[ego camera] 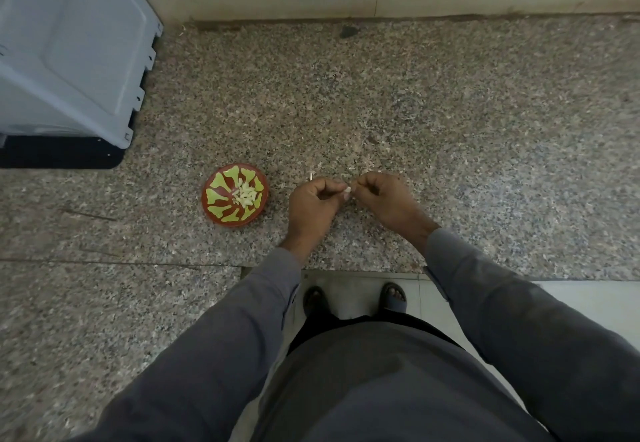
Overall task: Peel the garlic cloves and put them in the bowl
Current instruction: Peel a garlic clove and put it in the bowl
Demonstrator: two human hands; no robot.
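both hands are pinching one small garlic clove (348,190) between them, the left hand (313,201) and right hand (382,195) curled tight, fingertips meeting on it above the granite counter (450,112). being so small and likely slick, the clove is looking liable to be slipping out as the skin is being pulled, dropping onto the counter or the floor below. the red and green bowl (235,194), already holding peeled cloves, is sitting to the left of the grip, near the left hand but apart.
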